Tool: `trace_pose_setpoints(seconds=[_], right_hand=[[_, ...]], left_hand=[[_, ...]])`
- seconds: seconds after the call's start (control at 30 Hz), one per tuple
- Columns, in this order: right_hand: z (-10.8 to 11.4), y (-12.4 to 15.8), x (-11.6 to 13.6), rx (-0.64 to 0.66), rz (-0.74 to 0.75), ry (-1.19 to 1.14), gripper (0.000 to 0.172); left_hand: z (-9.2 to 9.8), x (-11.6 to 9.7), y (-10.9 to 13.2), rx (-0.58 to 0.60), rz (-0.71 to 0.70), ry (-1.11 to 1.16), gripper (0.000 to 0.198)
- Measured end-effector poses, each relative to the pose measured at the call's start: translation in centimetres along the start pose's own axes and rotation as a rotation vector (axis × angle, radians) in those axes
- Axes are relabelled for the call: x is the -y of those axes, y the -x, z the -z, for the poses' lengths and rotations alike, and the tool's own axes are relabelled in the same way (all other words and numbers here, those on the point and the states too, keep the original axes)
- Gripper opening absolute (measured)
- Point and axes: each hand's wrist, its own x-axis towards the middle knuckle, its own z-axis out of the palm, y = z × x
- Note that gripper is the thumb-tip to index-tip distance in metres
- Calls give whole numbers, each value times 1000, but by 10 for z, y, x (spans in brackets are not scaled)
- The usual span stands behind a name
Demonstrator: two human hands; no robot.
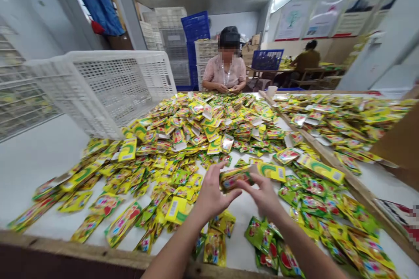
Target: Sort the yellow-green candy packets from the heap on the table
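My left hand point(211, 194) and my right hand point(263, 192) meet over the white table point(39, 152), both closed around a small stack of yellow-green packets point(234, 177) held between them. A yellow packet point(271, 171) lies just beyond my right fingers. Several loose sachets, yellow and green with red pictures, are spread in a wide pile point(196, 130) across the table ahead and on both sides of my hands.
A white plastic crate point(108, 87) lies tipped on its side at the left. A wooden divider point(330, 157) separates a second heap of packets point(343, 117) at right. A person point(225, 67) sits across the table; another point(306, 59) sits farther back. Blue crates point(196, 30) stand behind.
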Motion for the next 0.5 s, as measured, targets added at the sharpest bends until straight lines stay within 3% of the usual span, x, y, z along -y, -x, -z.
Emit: trace_pose_setpoints(seconds=[0.13,0.27,0.3,0.4,0.5], right_hand=[[3,0,-8,-2,-39,-167,37],[1,5,-3,-311,50,-270,80],[2,5,-2,-331,28,-284,85],[9,5,-3,-101,-157,-297,61],[22,5,-13,154,-311,-295,42]], left_hand=[[-1,1,-4,137,146,335,40],[-7,-6,-1,78,128,462,30],[-8,-8,1,58,116,473,29],[-6,-14,7,34,76,385,24],[-6,-14,12,187,90,256,27]])
